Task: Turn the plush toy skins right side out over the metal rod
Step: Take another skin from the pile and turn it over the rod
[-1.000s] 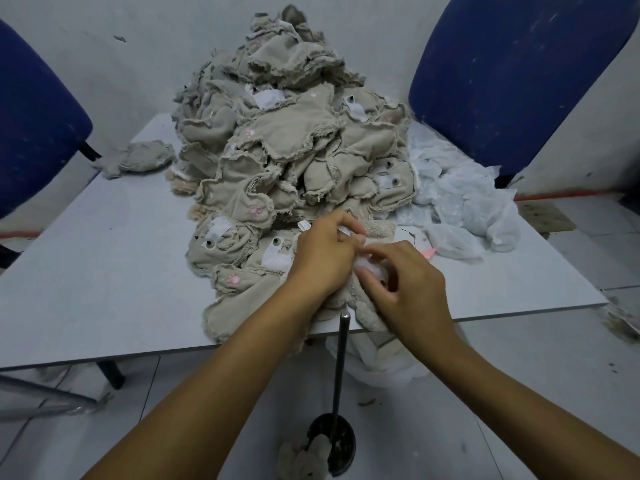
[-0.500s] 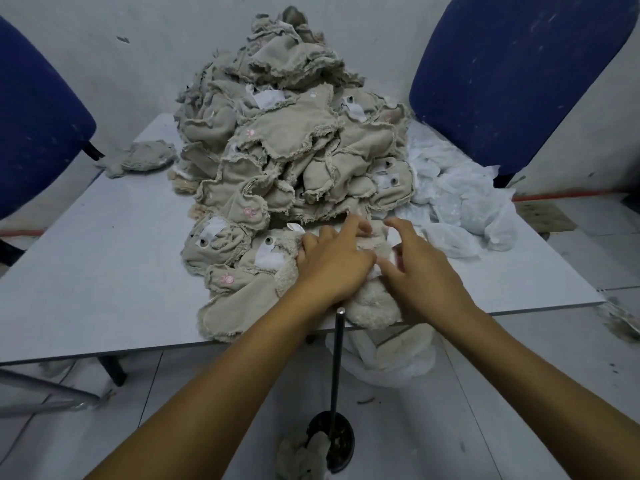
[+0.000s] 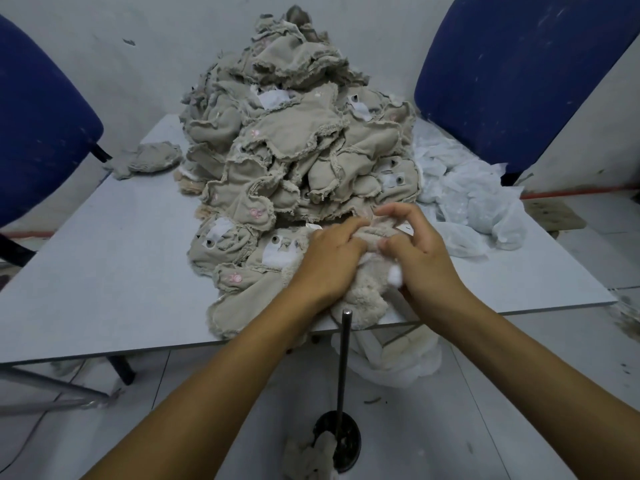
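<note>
A tall heap of beige inside-out plush skins covers the middle of the grey table. At the table's near edge lies one fluffy cream skin, partly turned. My left hand grips its left side with curled fingers. My right hand pinches its upper right part, fingers bent over the fabric. The dark metal rod stands upright on a round black base on the floor, its tip just below the held skin and free of it.
Two blue chairs stand at the far left and far right. Crumpled clear plastic bags lie on the table's right side. One grey skin lies apart at the back left. A bag of skins hangs under the table edge.
Both hands moved away from me, onto the fluffy skin at the table edge, and changed their hold on it. My right fingers now curl higher over the fabric.
</note>
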A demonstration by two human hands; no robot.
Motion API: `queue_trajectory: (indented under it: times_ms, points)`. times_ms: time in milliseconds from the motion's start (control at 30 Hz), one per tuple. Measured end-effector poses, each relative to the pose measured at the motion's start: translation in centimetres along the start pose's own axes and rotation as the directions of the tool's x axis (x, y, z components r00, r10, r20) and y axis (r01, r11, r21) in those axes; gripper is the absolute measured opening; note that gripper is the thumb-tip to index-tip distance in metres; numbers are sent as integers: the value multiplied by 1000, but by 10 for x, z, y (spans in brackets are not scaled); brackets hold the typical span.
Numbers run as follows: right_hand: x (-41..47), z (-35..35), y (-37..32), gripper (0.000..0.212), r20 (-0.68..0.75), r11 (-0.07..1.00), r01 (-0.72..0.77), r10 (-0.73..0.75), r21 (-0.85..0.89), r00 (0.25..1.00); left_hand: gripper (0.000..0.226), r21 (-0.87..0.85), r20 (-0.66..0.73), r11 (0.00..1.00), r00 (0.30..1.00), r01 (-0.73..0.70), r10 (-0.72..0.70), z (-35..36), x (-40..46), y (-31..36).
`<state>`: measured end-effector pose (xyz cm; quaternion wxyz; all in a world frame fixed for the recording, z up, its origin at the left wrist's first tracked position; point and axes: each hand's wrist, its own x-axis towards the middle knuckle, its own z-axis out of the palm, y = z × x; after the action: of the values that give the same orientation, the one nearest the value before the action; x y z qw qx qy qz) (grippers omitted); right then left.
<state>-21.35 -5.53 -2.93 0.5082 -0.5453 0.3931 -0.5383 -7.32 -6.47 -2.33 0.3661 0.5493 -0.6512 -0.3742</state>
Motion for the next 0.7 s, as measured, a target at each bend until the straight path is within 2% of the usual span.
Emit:
queue_trajectory:
  times_ms: [67,100,167,200,267,333,400,433,500,567,600,633,700]
  points:
    - [4,-1,-2,39,-28,989,-72,76,127,997,62,-202,199,972,977,121,-80,-10,4,-1]
    - [5,-2,-4,40,-36,983,-89,96,161,995,65,-249,267,959,962,135,-66,-16,5,-1]
    - [8,-3,-8,40,-18,971,-89,95,222,995,63,-208,304,975,952,81,-14,-24,7,-1]
    - [8,-2,-10,39,10,966,-88,88,243,996,57,-153,258,988,966,22,18,-25,8,-2]
    - [7,2,-12,35,84,969,-87,69,233,994,41,-32,65,995,993,-99,101,-27,7,-2]
    - [7,6,-10,28,105,986,-44,27,159,994,35,123,-117,969,966,-215,229,-25,3,2]
    - [6,8,-11,24,73,993,1,-10,119,997,34,207,-184,947,941,-246,285,-21,0,6]
    - [6,8,-14,24,63,992,16,-25,129,998,36,163,-147,959,956,-231,255,-21,2,7]
    - [8,2,-19,27,78,989,43,-55,143,995,46,-113,65,989,992,-100,108,-28,6,12]
    - [11,-8,-24,31,111,992,100,-108,71,988,60,-353,287,930,958,100,5,-38,9,15]
    - [13,-13,-28,33,129,992,123,-127,39,983,63,-394,333,909,943,135,4,-40,9,15]
    - [14,-17,-31,33,153,991,126,-130,35,980,61,-389,329,914,944,113,23,-41,7,16]
    - [14,-20,-36,33,214,992,118,-126,47,969,50,-241,177,970,980,-42,86,-37,3,20]
